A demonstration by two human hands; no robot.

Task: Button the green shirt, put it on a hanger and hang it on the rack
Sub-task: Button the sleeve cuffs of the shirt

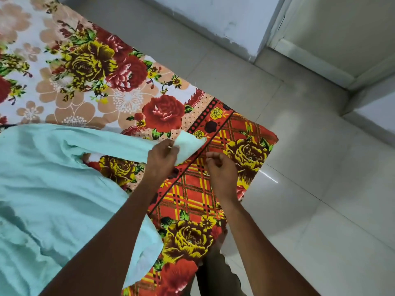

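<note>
The light green shirt [49,189] lies spread on a bed with a flowered sheet [89,67]. One sleeve [115,146] stretches right toward the bed's corner. My left hand [161,159] pinches the sleeve near its cuff [189,144], which sticks out past the fingers. My right hand [220,167] hovers just right of the cuff with its fingers curled and nothing visibly held between them. No hanger or rack is in view.
The bed's corner [271,137] points right, with glossy pale floor tiles [310,189] beyond it. A white wall base [224,24] and a door frame [320,60] stand at the upper right. My leg [218,274] stands beside the bed's near edge.
</note>
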